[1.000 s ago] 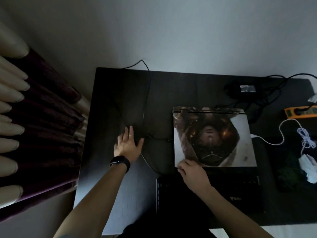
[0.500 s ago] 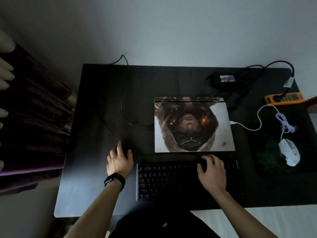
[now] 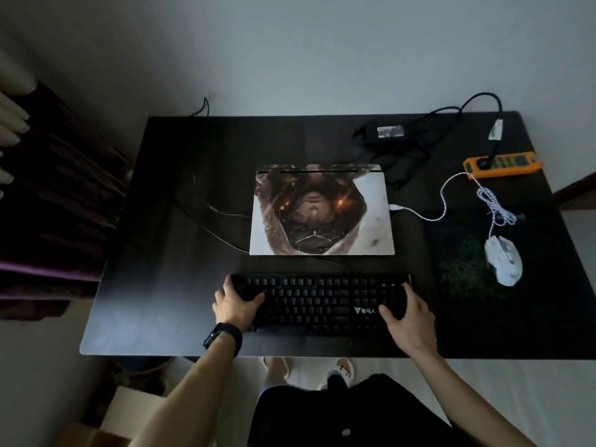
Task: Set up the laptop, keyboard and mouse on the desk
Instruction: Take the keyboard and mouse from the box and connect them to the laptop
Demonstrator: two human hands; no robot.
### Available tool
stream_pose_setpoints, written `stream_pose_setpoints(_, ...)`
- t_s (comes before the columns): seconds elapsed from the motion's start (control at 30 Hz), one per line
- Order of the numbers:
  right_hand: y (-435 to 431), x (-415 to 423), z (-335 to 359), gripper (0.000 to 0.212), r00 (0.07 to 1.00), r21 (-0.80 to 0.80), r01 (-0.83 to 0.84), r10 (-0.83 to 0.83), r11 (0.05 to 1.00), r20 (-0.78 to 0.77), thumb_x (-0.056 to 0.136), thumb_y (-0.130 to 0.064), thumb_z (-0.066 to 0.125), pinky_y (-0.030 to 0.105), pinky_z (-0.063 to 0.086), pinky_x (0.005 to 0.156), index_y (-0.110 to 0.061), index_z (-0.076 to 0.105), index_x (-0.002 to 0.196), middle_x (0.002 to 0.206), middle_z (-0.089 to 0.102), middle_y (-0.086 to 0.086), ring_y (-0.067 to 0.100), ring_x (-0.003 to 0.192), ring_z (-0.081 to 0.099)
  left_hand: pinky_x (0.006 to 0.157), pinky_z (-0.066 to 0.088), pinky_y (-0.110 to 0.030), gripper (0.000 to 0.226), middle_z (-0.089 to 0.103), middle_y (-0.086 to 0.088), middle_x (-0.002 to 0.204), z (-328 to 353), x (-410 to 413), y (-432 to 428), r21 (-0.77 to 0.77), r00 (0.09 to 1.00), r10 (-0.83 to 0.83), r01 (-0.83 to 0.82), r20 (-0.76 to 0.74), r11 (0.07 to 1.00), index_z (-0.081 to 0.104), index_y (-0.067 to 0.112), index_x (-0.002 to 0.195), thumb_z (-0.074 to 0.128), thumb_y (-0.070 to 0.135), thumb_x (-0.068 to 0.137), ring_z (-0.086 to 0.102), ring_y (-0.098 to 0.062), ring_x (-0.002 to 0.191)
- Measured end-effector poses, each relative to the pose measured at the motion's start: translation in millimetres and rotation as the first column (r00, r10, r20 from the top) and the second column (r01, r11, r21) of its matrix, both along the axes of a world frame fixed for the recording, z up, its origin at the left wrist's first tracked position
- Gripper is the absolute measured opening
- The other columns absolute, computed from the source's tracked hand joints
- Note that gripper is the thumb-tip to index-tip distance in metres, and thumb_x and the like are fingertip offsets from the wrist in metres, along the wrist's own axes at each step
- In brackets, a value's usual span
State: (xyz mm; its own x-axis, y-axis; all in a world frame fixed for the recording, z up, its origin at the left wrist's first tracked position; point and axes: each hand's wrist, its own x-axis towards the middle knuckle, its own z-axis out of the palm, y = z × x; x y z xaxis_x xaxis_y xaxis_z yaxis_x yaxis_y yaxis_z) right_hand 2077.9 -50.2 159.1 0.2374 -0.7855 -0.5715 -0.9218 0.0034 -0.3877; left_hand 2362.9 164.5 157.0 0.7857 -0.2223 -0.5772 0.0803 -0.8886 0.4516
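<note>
Keyboard [image 3: 322, 300]: left hand [image 3: 237, 303] and right hand [image 3: 409, 312] are gripping its ends; best sliding both evenly, keeping it parallel to near edge of laptop [image 3: 322, 214].

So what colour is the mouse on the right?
The mouse is white with grey patches; head view.

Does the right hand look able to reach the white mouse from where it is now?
Probably yes. The right hand grips the right end of the keyboard; the mouse lies on the dark mat to its right, slightly farther back. Nothing stands between them, though it must let go first.
</note>
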Motion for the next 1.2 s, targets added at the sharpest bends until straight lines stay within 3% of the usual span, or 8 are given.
stream_pose_setpoints(0.2, -8.2, -14.8, -4.1, 0.098, 0.996, -0.068, 0.077, -0.073, 0.995, 0.054, 0.084, -0.053, 0.070, 0.049, 0.037, 0.111, -0.016, 0.017, 0.158, 0.156, 0.038, 0.011, 0.038, 0.140, 0.034, 0.113, 0.034, -0.048, 0.099, 0.046, -0.017, 0.140, -5.8, -15.8, 2.0, -0.023, 1.000, -0.021, 0.022, 0.022, 0.999, 0.026, 0.020, 0.152, 0.082, 0.038, 0.072, 0.044, -0.039, 0.130)
stream_pose_setpoints(0.37, -13.9, -14.1, -8.7, 0.092, 0.996, -0.083, 0.078, -0.073, 0.993, 0.057, 0.085, -0.051, 0.070, 0.047, 0.036, 0.112, -0.013, 0.025, 0.155, 0.155, 0.038, 0.012, 0.037, 0.140, 0.033, 0.112, 0.036, -0.048, 0.098, 0.046, -0.015, 0.140, -9.1, -20.9, -1.8, -0.030, 0.999, -0.015, 0.016, 0.039, 0.999, 0.026, 0.024, 0.152, 0.081, 0.040, 0.073, 0.046, -0.038, 0.128)
stream_pose_setpoints(0.57, -8.9, -22.7, -6.8, 0.091, 0.995, -0.071, 0.075, -0.070, 0.995, 0.075, 0.082, -0.056, 0.070, 0.047, 0.037, 0.112, -0.015, 0.030, 0.152, 0.152, 0.041, 0.012, 0.037, 0.138, 0.036, 0.113, 0.035, -0.049, 0.097, 0.042, -0.016, 0.144, -9.7, -25.1, 0.6, -0.036, 0.999, -0.004, 0.006, 0.036, 0.999, 0.026, 0.020, 0.152, 0.080, 0.041, 0.075, 0.043, -0.038, 0.132)
stream_pose_setpoints(0.67, -7.8, -32.2, -9.3, 0.103, 0.991, -0.043, 0.045, -0.039, 0.998, 0.130, 0.073, -0.061, 0.075, 0.048, 0.037, 0.114, -0.020, 0.026, 0.154, 0.153, 0.042, 0.006, 0.033, 0.141, 0.036, 0.113, 0.035, -0.050, 0.098, 0.042, -0.015, 0.143, -12.0, -27.8, 6.7, -0.044, 1.000, 0.006, -0.005, 0.022, 0.999, 0.030, 0.018, 0.150, 0.082, 0.045, 0.071, 0.042, -0.036, 0.132)
stream_pose_setpoints(0.8, -9.2, -50.1, -21.8, 0.109, 0.990, -0.024, 0.027, -0.023, 0.999, 0.140, 0.061, -0.072, 0.073, 0.047, 0.042, 0.110, -0.028, 0.030, 0.151, 0.149, 0.047, -0.003, 0.026, 0.137, 0.042, 0.113, 0.033, -0.051, 0.105, 0.041, -0.014, 0.145, -15.4, -34.3, 11.6, -0.037, 0.999, -0.012, 0.014, 0.044, 0.999, 0.021, 0.022, 0.154, 0.081, 0.047, 0.072, 0.039, -0.036, 0.134)
stream_pose_setpoints(0.97, 7.4, -47.3, -9.5, 0.101, 0.989, -0.080, 0.032, -0.020, 0.996, 0.146, 0.076, -0.057, 0.076, 0.045, 0.034, 0.115, -0.019, 0.026, 0.155, 0.156, 0.038, 0.001, 0.030, 0.142, 0.031, 0.112, 0.034, -0.053, 0.101, 0.045, -0.013, 0.145, -20.9, -33.1, 14.3, -0.030, 0.995, -0.043, 0.046, 0.091, 0.999, 0.024, 0.023, 0.153, 0.078, 0.052, 0.073, 0.040, -0.037, 0.132)
stream_pose_setpoints(1.2, 9.6, -46.5, -20.1, 0.101, 0.990, -0.093, 0.039, -0.026, 0.995, 0.139, 0.080, -0.055, 0.074, 0.045, 0.030, 0.116, -0.015, 0.022, 0.157, 0.159, 0.034, 0.006, 0.033, 0.143, 0.029, 0.115, 0.023, -0.047, 0.100, 0.037, -0.012, 0.152, -15.2, -28.1, 11.9, 0.002, 0.990, -0.097, 0.097, 0.106, 0.995, 0.014, 0.022, 0.157, 0.073, 0.049, 0.081, 0.031, -0.039, 0.135)
